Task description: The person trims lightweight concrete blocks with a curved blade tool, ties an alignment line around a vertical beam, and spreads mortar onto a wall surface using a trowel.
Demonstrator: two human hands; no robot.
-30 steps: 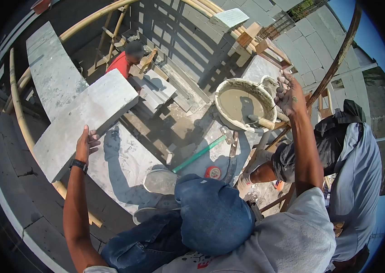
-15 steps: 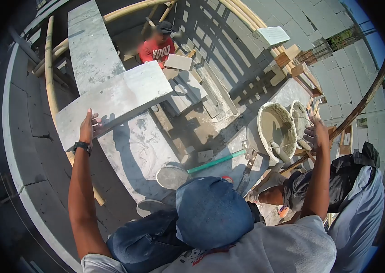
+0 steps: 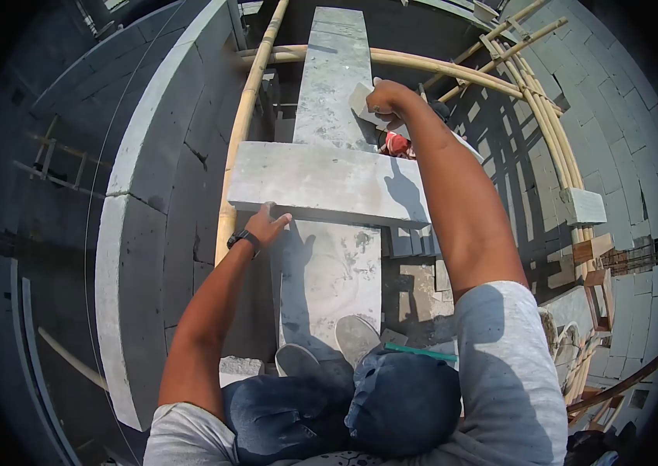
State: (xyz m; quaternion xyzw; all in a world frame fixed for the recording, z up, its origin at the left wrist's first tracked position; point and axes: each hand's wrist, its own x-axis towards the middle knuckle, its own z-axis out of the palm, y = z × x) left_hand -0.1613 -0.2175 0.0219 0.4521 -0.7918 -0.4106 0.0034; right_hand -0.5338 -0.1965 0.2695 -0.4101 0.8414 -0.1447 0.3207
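A long pale concrete block (image 3: 306,175) lies crosswise in front of me on the light slab. My left hand (image 3: 268,227), with a black watch at the wrist, rests at the block's near edge, fingers spread. Stretched out beyond the block's right part, my right hand (image 3: 387,103) is closed on a flat grey piece (image 3: 362,101); whether it is a tool blade or a bit of block I cannot tell. Below that hand, a person in red (image 3: 397,144) is mostly hidden by my arm and the block.
Another long slab (image 3: 331,85) runs away beyond the block. A bamboo pole (image 3: 263,70) stands at the left, near a block wall (image 3: 150,225). More bamboo poles (image 3: 535,116) line the right. A green bar (image 3: 421,352) lies by my shoe (image 3: 357,335).
My view has swung left. My right hand has gone from beside the mortar bucket to beyond the block and now holds a flat grey piece. My left hand stays at the block, along its near edge.
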